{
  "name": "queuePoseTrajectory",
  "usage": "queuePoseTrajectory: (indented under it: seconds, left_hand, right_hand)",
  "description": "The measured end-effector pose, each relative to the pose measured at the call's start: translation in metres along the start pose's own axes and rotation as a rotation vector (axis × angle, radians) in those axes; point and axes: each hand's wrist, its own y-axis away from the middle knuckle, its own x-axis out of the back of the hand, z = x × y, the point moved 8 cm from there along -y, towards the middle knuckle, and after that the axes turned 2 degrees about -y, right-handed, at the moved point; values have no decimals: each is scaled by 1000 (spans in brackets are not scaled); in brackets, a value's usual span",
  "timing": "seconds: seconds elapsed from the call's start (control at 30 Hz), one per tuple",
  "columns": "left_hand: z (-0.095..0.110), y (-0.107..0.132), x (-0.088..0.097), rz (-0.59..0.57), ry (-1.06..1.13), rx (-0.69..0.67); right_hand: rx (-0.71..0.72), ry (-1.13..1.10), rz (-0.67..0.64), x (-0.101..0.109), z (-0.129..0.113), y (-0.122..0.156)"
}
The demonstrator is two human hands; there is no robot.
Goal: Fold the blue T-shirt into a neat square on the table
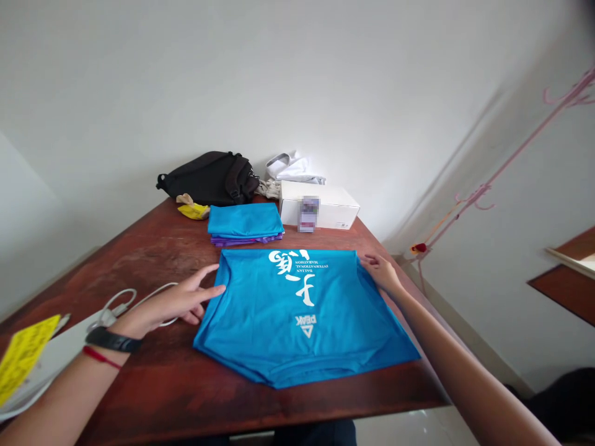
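Note:
A blue T-shirt (260,310) lies partly folded on the dark red wooden table, its neckline toward me. White lettering and a "PEAK" logo show upside down on its front. At the shirt's left edge is my left hand (188,297), fingers apart, with the thumb touching the cloth. My right hand (382,272) rests by the upper right edge, its fingers stretched out along the fabric. Neither hand visibly grips the shirt. Just beyond the shirt sits a stack of folded clothes (246,221), blue on top and purple below.
Behind the stack lie a black backpack (209,178) and a yellow item (193,211). A white box (325,201) stands at the back right, a small blurred package (308,214) before it. A power strip (69,347) with cables lies left. A pink coat rack (506,161) leans right.

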Motion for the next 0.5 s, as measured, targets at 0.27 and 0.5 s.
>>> queuePoseTrajectory:
  seconds: [0.27,0.5]
  left_hand:
    - [-43,65,-37,-96,43,-223]
    - [-48,64,-31,142,-90,-330]
  right_hand:
    - [-79,-231,-230,36,19,127]
    - [-91,-271,-416,54,-4,185]
